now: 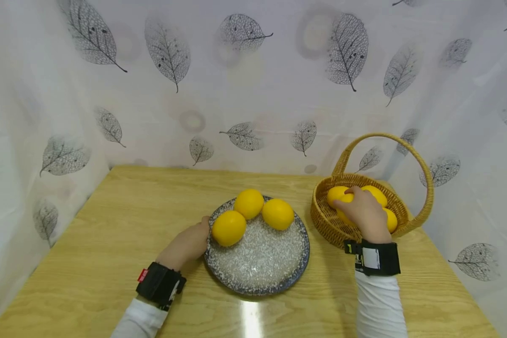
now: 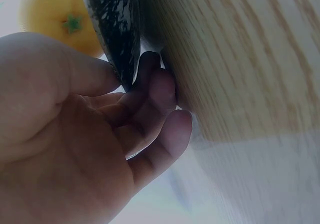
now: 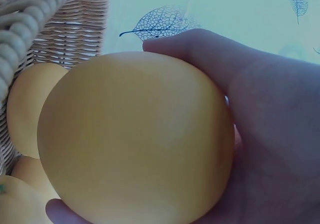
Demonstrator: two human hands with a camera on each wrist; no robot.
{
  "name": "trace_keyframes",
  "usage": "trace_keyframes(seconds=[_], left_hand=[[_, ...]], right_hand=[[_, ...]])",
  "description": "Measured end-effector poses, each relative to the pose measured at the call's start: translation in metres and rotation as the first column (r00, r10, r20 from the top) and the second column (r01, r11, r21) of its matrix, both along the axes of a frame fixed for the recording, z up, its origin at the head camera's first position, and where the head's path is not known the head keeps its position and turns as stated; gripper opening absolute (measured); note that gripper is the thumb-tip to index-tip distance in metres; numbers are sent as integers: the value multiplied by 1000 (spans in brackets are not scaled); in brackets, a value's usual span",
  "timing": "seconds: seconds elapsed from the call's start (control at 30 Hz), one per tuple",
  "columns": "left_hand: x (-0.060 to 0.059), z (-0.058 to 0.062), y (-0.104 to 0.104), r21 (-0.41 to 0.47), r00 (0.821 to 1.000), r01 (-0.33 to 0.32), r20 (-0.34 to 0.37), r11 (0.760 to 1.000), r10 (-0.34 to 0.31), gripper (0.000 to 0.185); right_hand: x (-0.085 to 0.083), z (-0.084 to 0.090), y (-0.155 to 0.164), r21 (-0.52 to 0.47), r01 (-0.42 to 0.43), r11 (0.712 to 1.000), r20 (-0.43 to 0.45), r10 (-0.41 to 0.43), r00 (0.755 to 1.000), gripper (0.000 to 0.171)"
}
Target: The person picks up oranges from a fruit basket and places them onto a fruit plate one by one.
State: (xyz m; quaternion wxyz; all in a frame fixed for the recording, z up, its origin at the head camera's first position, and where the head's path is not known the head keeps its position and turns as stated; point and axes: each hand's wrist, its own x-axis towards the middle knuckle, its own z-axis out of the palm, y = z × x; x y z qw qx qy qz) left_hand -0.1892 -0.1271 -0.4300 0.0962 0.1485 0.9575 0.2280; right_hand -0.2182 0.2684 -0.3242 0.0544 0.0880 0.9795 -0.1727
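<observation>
Down at the basket on your right, your right hand is wrapped round an orange, thumb over one side, a fingertip peeping out at the other. It's a wide, cupping hold, and probably has to be, with something so round and smooth. Off the basket's floor or on it? I can't tell from these views. Three other oranges nestle about it, the wicker wall seemingly stopping them rolling away. Up goes the tall handle, arching to the right of your wrist, so your reach looks unhindered.

Across to your left hand now: it pinches the rim of the speckled plate, thumb on top, fingers tucked beneath, most likely to steady it. Three oranges on the plate bunch along its left and far side, perhaps propping one another, and the near part lies bare. Plate and basket sit near each other on the wooden table, which should keep your arms comfortable, and beyond hangs the leaf-printed cloth.
</observation>
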Motion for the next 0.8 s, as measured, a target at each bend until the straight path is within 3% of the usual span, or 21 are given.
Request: trace_keyframes(seconds=[0.47,0.8], left_hand=[[-1,-5,-1,7,1000,-8,-16,1000,8,47],[0,-3,0,30,1000,-7,-14,1000,7,47]], right_hand=[[3,1,-5,13,-9,1000,-39,10,999,77],[3,3,-10,9,-53,999,-55,53,997,73]])
